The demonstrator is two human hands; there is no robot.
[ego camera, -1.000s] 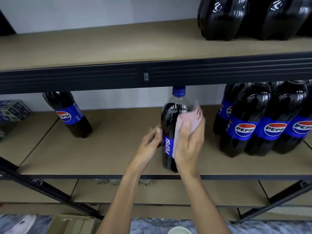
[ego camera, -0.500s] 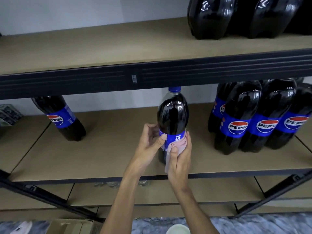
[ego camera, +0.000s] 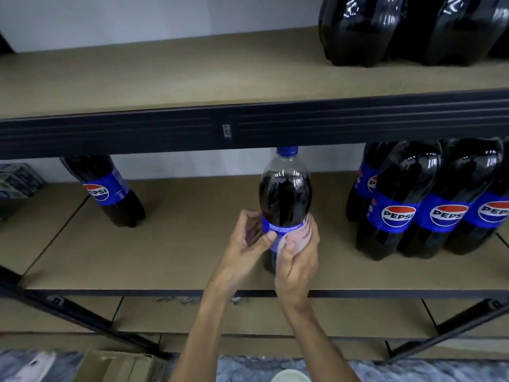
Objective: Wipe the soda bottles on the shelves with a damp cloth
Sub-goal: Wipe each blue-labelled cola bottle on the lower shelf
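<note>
A dark soda bottle (ego camera: pixel 285 194) with a blue cap and blue label stands upright at the middle of the middle shelf (ego camera: pixel 179 244). My left hand (ego camera: pixel 249 241) grips its label band from the left, thumb across the front. My right hand (ego camera: pixel 298 257) wraps a pale pink cloth (ego camera: pixel 296 238) round the bottle's lower right side and holds it against the label. The bottle's base is hidden behind my hands.
A lone bottle (ego camera: pixel 107 188) stands at the left of the same shelf, and a tight group of bottles (ego camera: pixel 429 205) at the right. More bottles (ego camera: pixel 385 28) sit on the upper shelf. A cardboard box (ego camera: pixel 118 366) and a white bowl rim (ego camera: pixel 290 376) lie below.
My right hand with the cloth has slid down from the bottle's shoulder to the label band. The bottle has turned, so the label's logo no longer faces me. My left hand keeps its grip.
</note>
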